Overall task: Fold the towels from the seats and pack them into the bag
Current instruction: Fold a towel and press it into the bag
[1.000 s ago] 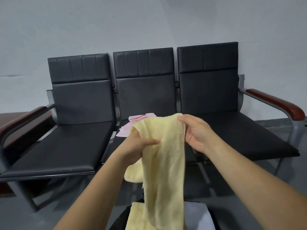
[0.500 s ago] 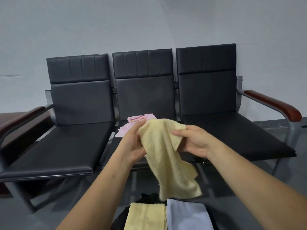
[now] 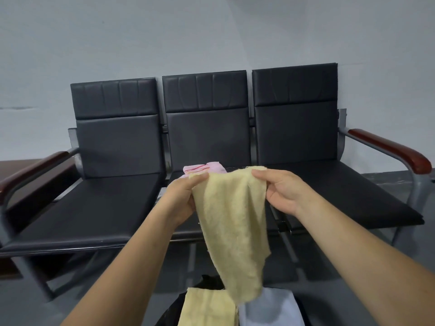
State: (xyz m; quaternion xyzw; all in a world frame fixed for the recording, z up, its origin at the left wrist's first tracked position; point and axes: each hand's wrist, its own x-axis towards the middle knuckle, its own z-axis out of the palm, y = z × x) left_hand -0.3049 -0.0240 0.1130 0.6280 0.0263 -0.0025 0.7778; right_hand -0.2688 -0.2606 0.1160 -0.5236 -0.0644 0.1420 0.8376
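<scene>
4 towels, 3 seats, 2 hands — 1 bag.

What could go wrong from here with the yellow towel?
1. The left hand and right hand pinch the yellow towel only at its top edge; a slip would likely drop it unfolded into the bag.
2. Its hanging tail overlaps the folded yellow towel and pale towel packed there, and may ruffle them.
</scene>
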